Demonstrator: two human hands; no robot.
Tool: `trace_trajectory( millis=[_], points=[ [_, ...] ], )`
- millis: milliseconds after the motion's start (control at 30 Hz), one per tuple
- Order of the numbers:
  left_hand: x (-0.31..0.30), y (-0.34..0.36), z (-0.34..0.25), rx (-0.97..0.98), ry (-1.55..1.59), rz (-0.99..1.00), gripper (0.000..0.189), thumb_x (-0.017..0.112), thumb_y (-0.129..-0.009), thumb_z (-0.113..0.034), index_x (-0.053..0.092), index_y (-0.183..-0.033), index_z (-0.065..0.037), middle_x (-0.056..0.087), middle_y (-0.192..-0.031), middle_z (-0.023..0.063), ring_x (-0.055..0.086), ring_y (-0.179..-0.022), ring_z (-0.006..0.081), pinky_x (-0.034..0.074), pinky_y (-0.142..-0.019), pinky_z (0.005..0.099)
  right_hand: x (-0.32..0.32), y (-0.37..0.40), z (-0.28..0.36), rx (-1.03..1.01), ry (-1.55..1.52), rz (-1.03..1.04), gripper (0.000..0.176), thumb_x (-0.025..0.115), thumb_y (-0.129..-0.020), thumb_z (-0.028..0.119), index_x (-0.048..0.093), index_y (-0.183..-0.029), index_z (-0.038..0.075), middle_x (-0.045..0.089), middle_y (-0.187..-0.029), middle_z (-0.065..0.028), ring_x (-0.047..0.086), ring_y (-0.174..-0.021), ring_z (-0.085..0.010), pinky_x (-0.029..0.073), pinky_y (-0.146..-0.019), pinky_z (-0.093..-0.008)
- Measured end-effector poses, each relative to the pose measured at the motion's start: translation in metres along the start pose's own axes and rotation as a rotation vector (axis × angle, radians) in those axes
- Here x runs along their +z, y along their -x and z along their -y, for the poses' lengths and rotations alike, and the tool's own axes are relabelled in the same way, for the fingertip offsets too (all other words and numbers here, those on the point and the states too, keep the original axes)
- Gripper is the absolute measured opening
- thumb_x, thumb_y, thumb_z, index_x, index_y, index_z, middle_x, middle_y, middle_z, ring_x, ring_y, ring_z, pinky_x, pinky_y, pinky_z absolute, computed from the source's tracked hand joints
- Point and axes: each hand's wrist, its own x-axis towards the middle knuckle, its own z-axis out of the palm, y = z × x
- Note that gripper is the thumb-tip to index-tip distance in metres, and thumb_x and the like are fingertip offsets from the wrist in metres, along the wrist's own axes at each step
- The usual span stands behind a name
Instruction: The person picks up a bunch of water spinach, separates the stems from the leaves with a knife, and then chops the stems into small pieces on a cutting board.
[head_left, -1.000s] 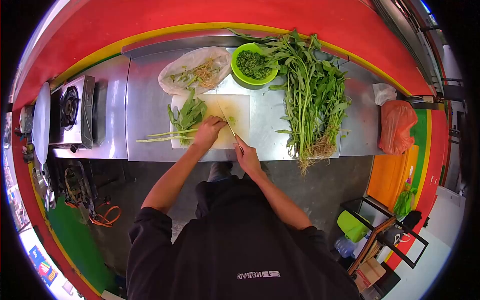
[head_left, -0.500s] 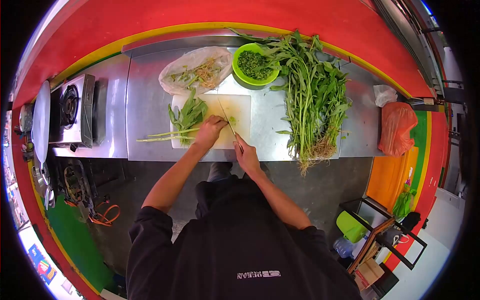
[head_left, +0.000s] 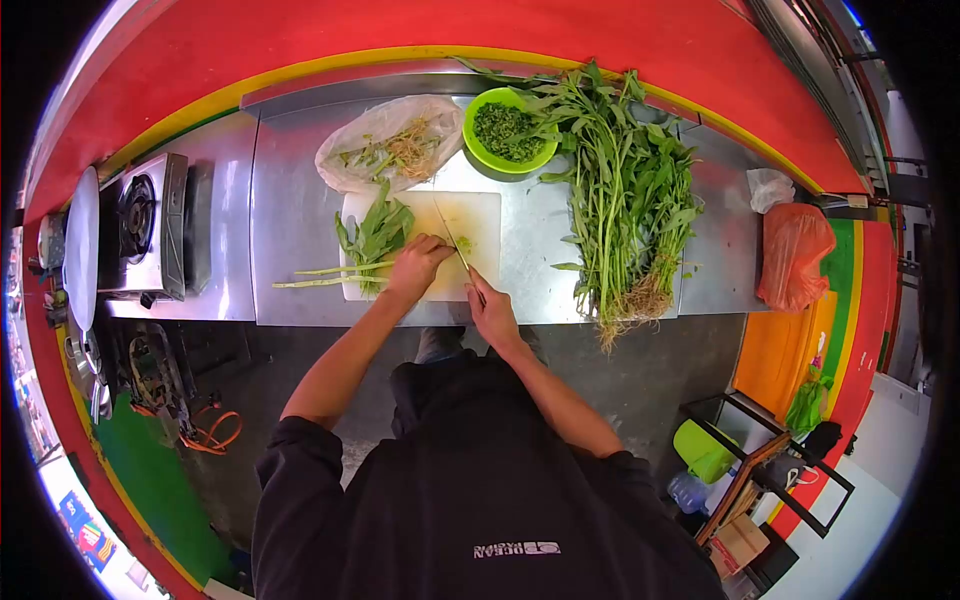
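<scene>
Hands (head_left: 420, 264) barely shifted, slim knife (head_left: 453, 237), seemingly metal

Both forearms reach forward and converge, the left hand (head_left: 421, 264) and right hand (head_left: 490, 308) curled.

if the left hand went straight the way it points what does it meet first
Most likely the knife: its blade slants across the cutting board beside the fingertips of the left hand. From above, I can't tell if they touch.
</scene>
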Motion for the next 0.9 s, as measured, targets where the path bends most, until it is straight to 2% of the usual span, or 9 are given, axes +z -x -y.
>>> trace_trajectory(
  millis=[167,333,400,500,667,767,900],
  points=[
    [0.001,0.0,0.001,0.0,0.042,-0.036,0.022,0.069,-0.082,-0.001,0.077,-0.101,-0.007,0.07,-0.098,0.0065,0.067,-0.093,0.0283,0.056,-0.082,0.0396,0.004,-0.005,-0.006,-0.049,-0.025,-0.016,0.041,0.06,-0.102,0.015,0.058,-0.143,0.007,0.059,-0.072,-0.0274,0.056,-0.055,-0.0277,0.049,-0.06,-0.0391],
    [0.004,-0.002,0.003,0.012,0.038,-0.015,0.017,0.071,-0.084,-0.003,0.077,-0.1,-0.005,0.071,-0.097,0.0081,0.067,-0.093,0.0292,0.056,-0.082,0.0401,-0.003,-0.015,0.007,0.019,0.03,0.036,0.041,0.06,-0.102,0.015,0.059,-0.142,0.007,0.059,-0.073,-0.0272,0.057,-0.057,-0.026,0.05,-0.061,-0.0381],
    [0.005,-0.002,0.005,-0.044,0.105,0.0,0.024,0.065,-0.082,-0.002,0.077,-0.103,-0.007,0.07,-0.099,0.007,0.065,-0.097,0.0288,0.056,-0.085,0.04,-0.001,-0.015,0.009,0.048,0.015,0.042,0.041,0.061,-0.102,0.015,0.059,-0.142,0.007,0.06,-0.073,-0.0272,0.058,-0.057,-0.0255,0.05,-0.062,-0.038],
    [0.007,-0.002,0.007,-0.031,0.1,-0.014,0.022,0.065,-0.083,-0.003,0.076,-0.102,-0.007,0.07,-0.098,0.0072,0.065,-0.097,0.0285,0.056,-0.085,0.0397,0.003,-0.006,0.001,0.035,-0.035,0.023,0.041,0.061,-0.102,0.014,0.059,-0.142,0.007,0.061,-0.073,-0.0268,0.06,-0.058,-0.0244,0.05,-0.062,-0.038],
    [0.005,-0.003,0.004,-0.023,0.114,-0.021,0.021,0.065,-0.084,-0.004,0.076,-0.101,-0.007,0.069,-0.098,0.0073,0.065,-0.096,0.0284,0.056,-0.085,0.0391,0.007,-0.006,-0.01,-0.055,0.01,-0.012,0.041,0.06,-0.102,0.015,0.058,-0.143,0.008,0.063,-0.075,-0.0269,0.064,-0.06,-0.0313,0.051,-0.063,-0.0402],
    [0.008,-0.002,0.004,-0.01,0.092,-0.027,0.019,0.065,-0.084,-0.004,0.076,-0.1,-0.006,0.068,-0.098,0.0071,0.065,-0.096,0.0283,0.056,-0.085,0.0392,0.001,-0.012,0.0,-0.004,0.072,0.036,0.041,0.06,-0.102,0.017,0.058,-0.143,0.008,0.064,-0.076,-0.027,0.064,-0.061,-0.034,0.052,-0.063,-0.0412],
    [0.009,-0.001,0.004,-0.04,0.05,-0.018,0.018,0.066,-0.085,-0.005,0.076,-0.1,-0.007,0.068,-0.099,0.0074,0.065,-0.096,0.0289,0.056,-0.083,0.0405,0.001,-0.011,0.001,0.013,0.056,0.026,0.041,0.06,-0.103,0.019,0.059,-0.142,0.008,0.064,-0.075,-0.0268,0.065,-0.061,-0.0323,0.052,-0.063,-0.0409]
  ],
)
